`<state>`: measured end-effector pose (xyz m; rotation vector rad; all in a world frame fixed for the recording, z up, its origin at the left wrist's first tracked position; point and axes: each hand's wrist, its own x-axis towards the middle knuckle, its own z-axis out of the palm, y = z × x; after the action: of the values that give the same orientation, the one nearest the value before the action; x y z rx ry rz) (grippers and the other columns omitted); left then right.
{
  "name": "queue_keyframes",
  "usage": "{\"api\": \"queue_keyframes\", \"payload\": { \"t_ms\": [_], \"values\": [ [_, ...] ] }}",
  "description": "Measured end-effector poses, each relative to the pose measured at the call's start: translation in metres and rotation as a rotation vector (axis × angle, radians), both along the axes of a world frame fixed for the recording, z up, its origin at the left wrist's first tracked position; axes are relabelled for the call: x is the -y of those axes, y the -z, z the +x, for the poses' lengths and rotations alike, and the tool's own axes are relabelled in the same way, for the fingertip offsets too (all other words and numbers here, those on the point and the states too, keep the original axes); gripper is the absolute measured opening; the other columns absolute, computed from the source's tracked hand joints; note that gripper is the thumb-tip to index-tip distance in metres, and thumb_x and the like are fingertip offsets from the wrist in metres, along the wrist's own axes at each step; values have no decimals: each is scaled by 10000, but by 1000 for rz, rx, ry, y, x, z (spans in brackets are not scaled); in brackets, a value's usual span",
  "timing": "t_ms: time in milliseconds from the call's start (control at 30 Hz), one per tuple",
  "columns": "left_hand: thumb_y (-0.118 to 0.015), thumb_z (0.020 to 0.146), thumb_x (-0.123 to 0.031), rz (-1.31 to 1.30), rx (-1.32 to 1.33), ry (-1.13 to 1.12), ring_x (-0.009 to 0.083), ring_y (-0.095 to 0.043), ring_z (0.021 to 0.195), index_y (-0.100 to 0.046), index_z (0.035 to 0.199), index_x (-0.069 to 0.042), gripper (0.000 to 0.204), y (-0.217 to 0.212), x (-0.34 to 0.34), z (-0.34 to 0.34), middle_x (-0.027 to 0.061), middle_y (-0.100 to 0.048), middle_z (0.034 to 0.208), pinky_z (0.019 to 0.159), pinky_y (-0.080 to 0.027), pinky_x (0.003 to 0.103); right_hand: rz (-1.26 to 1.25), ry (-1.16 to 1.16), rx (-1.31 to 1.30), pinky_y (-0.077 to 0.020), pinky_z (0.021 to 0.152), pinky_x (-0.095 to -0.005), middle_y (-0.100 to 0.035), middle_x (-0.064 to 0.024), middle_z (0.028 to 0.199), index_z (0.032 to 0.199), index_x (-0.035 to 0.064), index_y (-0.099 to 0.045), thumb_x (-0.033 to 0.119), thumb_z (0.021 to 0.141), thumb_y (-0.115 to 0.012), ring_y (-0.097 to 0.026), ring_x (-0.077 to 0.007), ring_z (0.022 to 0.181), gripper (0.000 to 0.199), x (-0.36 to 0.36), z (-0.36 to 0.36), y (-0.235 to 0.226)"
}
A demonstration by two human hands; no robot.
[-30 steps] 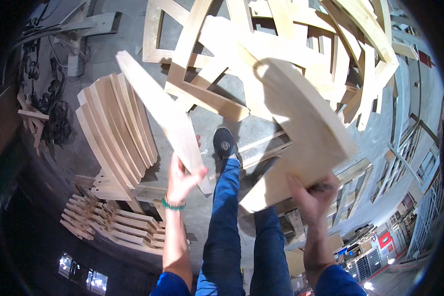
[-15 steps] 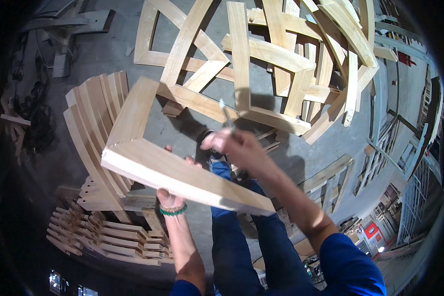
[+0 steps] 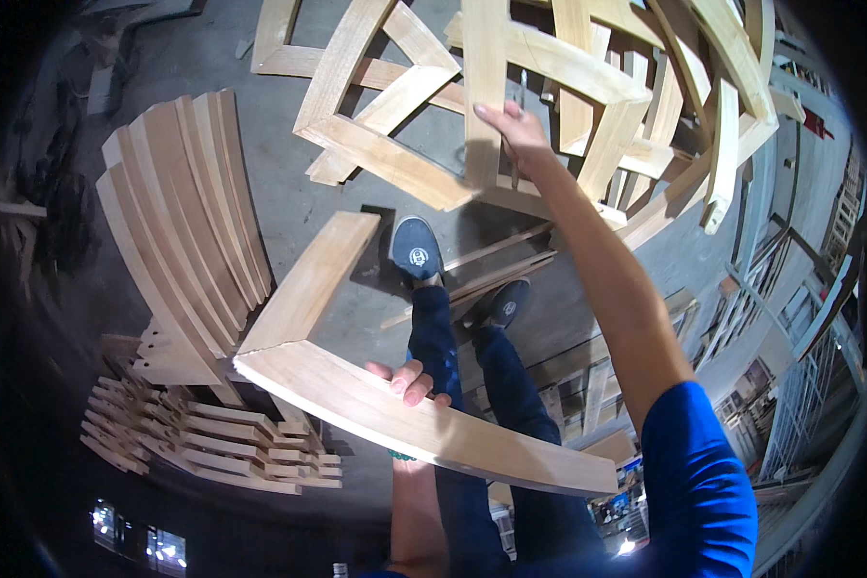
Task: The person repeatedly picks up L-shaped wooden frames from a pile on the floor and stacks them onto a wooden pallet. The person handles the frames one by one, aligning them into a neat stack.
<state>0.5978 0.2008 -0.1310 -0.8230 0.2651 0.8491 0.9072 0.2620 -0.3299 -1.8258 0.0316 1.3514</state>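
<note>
My left hand (image 3: pixel 412 383) is closed around an L-shaped wooden piece (image 3: pixel 356 385), its fingers curled over the upper edge. Two pale, slightly curved bars meet at a mitred corner on that piece's left. It is held over my legs, and it mostly hides my left palm and wrist. My right hand (image 3: pixel 517 135) is reached out far, closed on a thin, dark, pencil-like tool (image 3: pixel 523 89) that sticks out above and below the fist. Its fingertips overlap an upright board (image 3: pixel 484 72) of the wooden pile; whether they touch it I cannot tell.
Joined wooden frames (image 3: pixel 385 149) lie piled on the concrete floor ahead and to the right. Left of me stand a row of curved boards (image 3: pixel 178 212) and a stack of notched wooden parts (image 3: pixel 222 443). Thin strips (image 3: pixel 501 270) lie beside my shoes (image 3: pixel 416 249).
My right hand has moved forward and right with the thin tool, over the frame pile. The L-shaped piece has come lower and right in my left hand. The view has shifted too.
</note>
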Motion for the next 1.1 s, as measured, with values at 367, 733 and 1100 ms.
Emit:
{"api": "queue_keyframes", "payload": {
  "t_ms": [367,733,1100],
  "values": [
    [-413,921,-318,-26,-92,41,153,-472,842,-483,1210,-150,341,-31,38,36,26,-496,989,824,-379,358,67,-208,104,-408,924,-319,-484,-166,1259,1239,2,-495,255,827,-611,-488,-224,1132,496,42,-53,-278],
    [-398,901,-455,285,-322,276,229,-534,929,-405,1279,-42,560,-64,-7,77,129,-545,1072,767,-482,343,350,-957,108,-497,732,-261,-506,-105,1302,1177,106,-602,-105,580,-524,-557,-221,1118,638,46,-40,-376],
    [-462,688,-760,372,-518,309,323,-537,1021,-378,1273,42,996,-48,-17,12,227,-493,1107,913,-459,434,244,-801,86,-454,611,-219,-649,-72,1007,1047,28,-646,234,853,-549,-578,-77,691,299,23,-68,-259]
  ]
}}
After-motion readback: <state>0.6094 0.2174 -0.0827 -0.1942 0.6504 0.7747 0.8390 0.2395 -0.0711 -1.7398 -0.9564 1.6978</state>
